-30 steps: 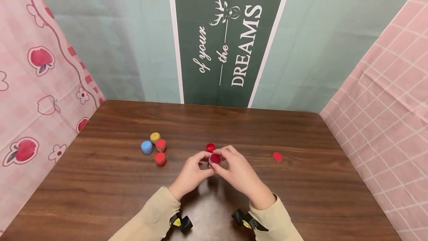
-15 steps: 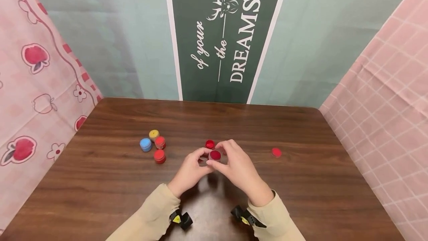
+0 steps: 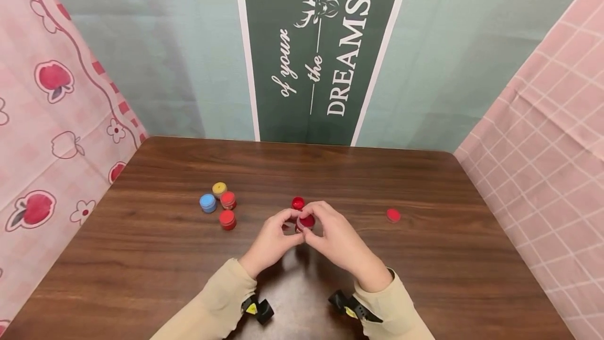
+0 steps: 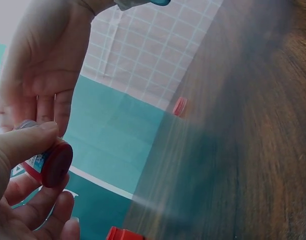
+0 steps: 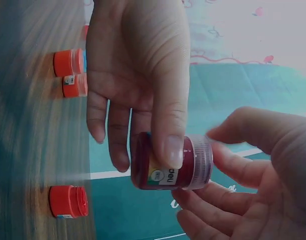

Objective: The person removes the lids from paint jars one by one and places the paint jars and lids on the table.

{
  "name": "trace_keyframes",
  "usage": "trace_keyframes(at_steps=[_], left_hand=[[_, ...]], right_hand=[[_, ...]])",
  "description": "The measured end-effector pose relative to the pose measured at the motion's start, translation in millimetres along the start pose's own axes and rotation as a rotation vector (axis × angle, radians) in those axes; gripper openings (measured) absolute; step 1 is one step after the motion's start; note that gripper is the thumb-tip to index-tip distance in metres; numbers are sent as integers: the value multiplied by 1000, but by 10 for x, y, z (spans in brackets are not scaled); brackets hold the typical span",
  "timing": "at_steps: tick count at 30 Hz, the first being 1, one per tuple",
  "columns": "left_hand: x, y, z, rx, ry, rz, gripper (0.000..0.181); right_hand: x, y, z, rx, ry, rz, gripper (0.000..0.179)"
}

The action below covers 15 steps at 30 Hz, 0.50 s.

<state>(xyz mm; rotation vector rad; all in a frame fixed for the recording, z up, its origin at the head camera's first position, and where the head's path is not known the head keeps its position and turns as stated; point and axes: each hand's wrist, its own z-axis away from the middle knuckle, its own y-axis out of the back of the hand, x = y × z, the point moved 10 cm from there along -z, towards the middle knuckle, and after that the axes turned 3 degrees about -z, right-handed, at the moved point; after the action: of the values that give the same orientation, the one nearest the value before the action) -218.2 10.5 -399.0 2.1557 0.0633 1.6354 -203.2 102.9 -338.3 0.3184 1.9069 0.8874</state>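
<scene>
Between both hands, above the table, is a small dark red paint jar with a clear ribbed lid and a printed label. My left hand holds the jar's body, thumb pressed along the label and fingers curled on the far side. The right hand has its thumb and fingers bent around the lid end. In the head view the fingers partly cover the jar. Just beyond the hands an open bright red jar stands upright on the table.
To the left stand two red jars, a blue jar and a yellow jar. A flat red disc lies at the right on the wooden table. Printed cloths hang behind and at both sides.
The right thumb and fingers shift around the lid, reaching across the jar's top and then drawing in over it. The left hand keeps its hold. The other jars stay put.
</scene>
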Motion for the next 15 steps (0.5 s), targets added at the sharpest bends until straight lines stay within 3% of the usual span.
trace_keyframes(at_steps=[7, 15], left_hand=[[9, 9, 2, -8, 14, 18, 29], [18, 4, 5, -15, 14, 9, 30]], right_hand=[[62, 68, 5, 100, -61, 87, 38], [56, 43, 1, 63, -71, 76, 31]])
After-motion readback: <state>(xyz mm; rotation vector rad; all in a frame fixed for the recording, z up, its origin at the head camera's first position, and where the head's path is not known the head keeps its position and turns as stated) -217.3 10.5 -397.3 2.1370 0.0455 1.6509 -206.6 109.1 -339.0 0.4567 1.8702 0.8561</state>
